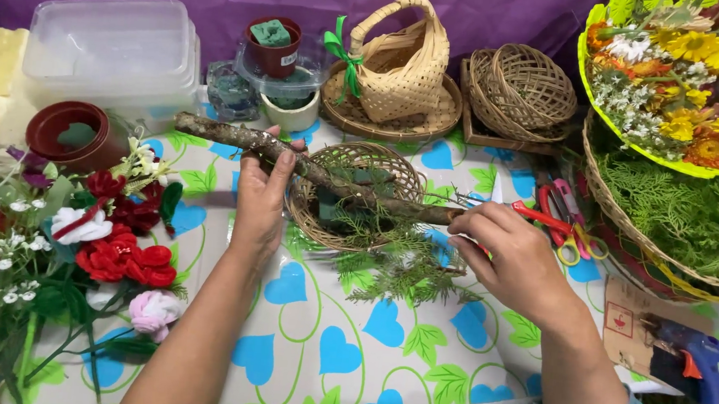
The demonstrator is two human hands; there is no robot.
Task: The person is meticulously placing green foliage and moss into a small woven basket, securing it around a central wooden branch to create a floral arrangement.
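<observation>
The left hand (260, 199) is wrapped around a rough, lichen-patched branch (295, 162), holding it level across a shallow wicker basket (395, 172) so its far end rests over the green sprigs (397, 268) spilling out toward the person. The right hand (517, 259) pinches closed at that end, seemingly on a thin wire or stem, though the view is too fine to tell which. Red-handled scissors (554, 224) lie just beside it. Artificial flowers (120, 253) crowd the left edge and a glue gun (698, 365) the right; the heart-patterned tablecloth (324, 351) in front offers the open room
</observation>
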